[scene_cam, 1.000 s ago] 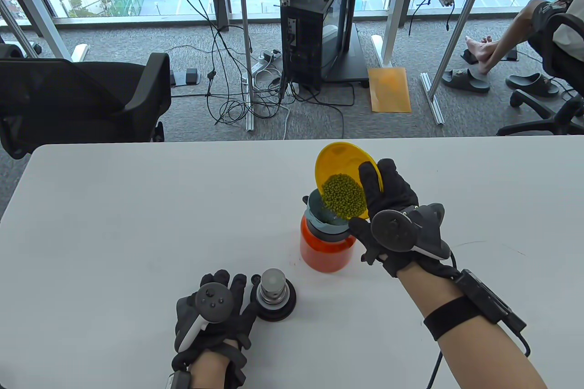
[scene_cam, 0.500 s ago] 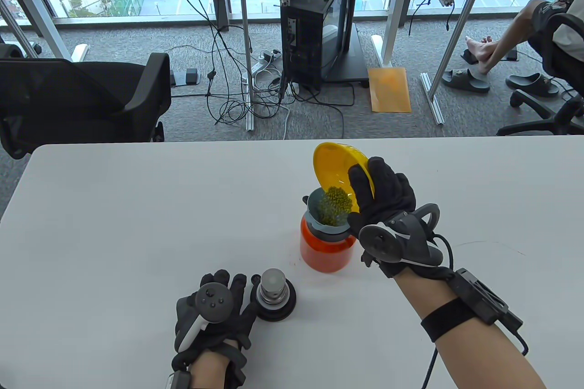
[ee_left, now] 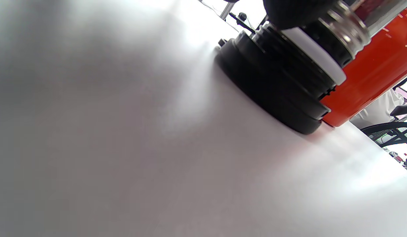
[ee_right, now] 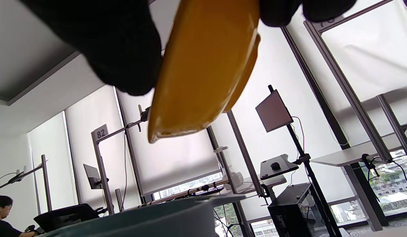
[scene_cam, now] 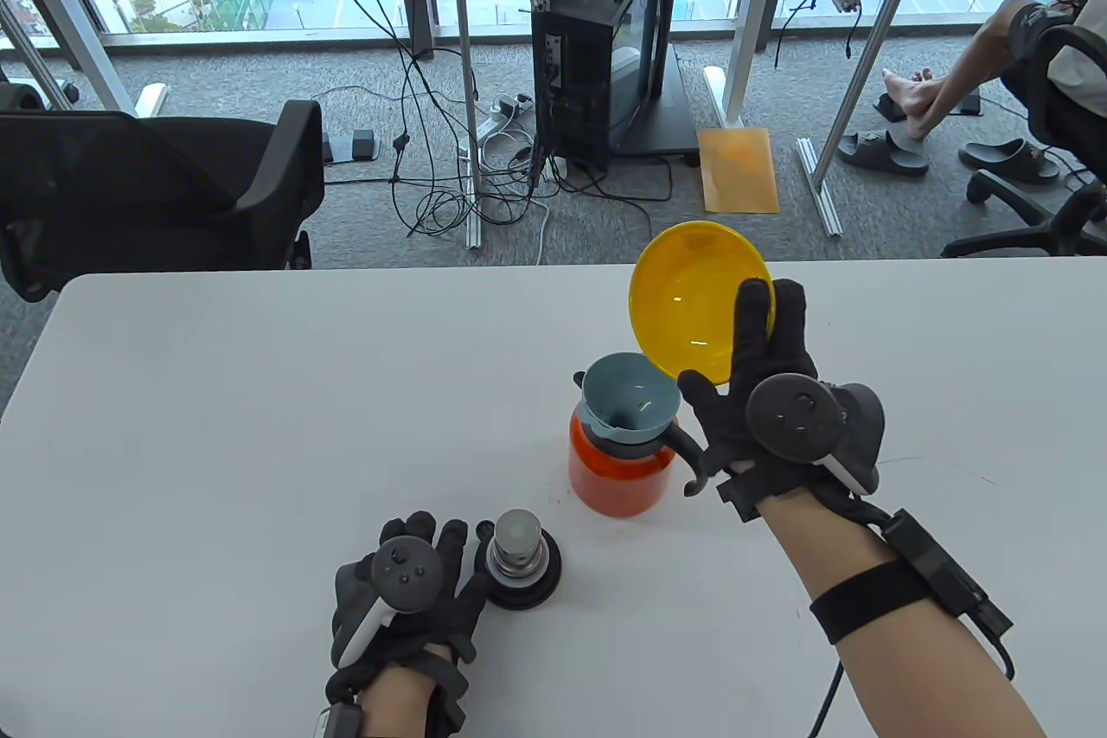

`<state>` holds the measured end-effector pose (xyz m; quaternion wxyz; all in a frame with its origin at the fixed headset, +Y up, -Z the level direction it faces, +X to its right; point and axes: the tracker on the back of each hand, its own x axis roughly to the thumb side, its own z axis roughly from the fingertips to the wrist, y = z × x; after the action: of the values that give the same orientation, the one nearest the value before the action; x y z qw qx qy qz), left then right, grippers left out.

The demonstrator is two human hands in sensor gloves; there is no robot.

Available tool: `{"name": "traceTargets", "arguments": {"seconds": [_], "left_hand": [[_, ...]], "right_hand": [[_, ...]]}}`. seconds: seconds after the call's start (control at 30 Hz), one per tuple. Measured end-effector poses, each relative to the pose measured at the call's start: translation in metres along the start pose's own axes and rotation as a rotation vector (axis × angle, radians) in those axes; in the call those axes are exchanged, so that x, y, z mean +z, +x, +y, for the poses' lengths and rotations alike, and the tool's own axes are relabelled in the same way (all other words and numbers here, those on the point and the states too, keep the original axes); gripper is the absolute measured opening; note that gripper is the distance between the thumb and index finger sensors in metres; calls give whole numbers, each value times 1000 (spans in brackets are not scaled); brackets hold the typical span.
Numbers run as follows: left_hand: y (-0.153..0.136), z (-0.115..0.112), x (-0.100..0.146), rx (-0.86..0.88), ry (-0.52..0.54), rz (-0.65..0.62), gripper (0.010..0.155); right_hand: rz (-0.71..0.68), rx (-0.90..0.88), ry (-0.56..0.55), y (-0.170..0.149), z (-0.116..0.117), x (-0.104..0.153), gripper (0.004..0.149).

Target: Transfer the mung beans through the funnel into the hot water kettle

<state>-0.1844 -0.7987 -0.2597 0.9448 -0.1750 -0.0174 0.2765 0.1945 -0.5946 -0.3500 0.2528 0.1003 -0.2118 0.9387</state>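
Nearest you, your left hand (scene_cam: 406, 608) lies palm down on the table (scene_cam: 216, 426), fingers spread flat and gripping nothing. It sits in front of the kettle (scene_cam: 618, 474) and to its left, with the fingertips just beside the lid (scene_cam: 519, 561). The lid stands on its black base, steel plug pointing up, also in front of the kettle and a little left of it. In the left wrist view the lid (ee_left: 282, 89) fills the upper middle with the kettle (ee_left: 374, 65) close behind it.

The orange kettle stands upright near the middle of the table. The grey-blue funnel (scene_cam: 629, 405) sits in its mouth, and you can see no beans in the funnel cone. Whether the beans lie inside the kettle cannot be told from these views.

Your right hand (scene_cam: 765, 392) is just right of the kettle and raised above it. It grips the bowl (scene_cam: 692, 301), fingers along the right rim and thumb on the near edge. The yellow bowl is tilted steeply, its hollow facing you, above and behind the funnel. In the right wrist view the bowl (ee_right: 203, 69) shows edge-on, pinched between dark fingers (ee_right: 108, 42)
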Motion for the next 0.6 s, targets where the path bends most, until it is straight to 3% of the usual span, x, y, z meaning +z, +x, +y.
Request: {"name": "traceTargets", "arguments": {"seconds": [0.2,0.6], "left_hand": [[1,1,0,-18,4,0,74],[2,2,2,-13,19,-18,74]], "right_hand": [[179,-28,13,-52,-2,12,99],[451,-106,130,-130,32,73,94]]}}
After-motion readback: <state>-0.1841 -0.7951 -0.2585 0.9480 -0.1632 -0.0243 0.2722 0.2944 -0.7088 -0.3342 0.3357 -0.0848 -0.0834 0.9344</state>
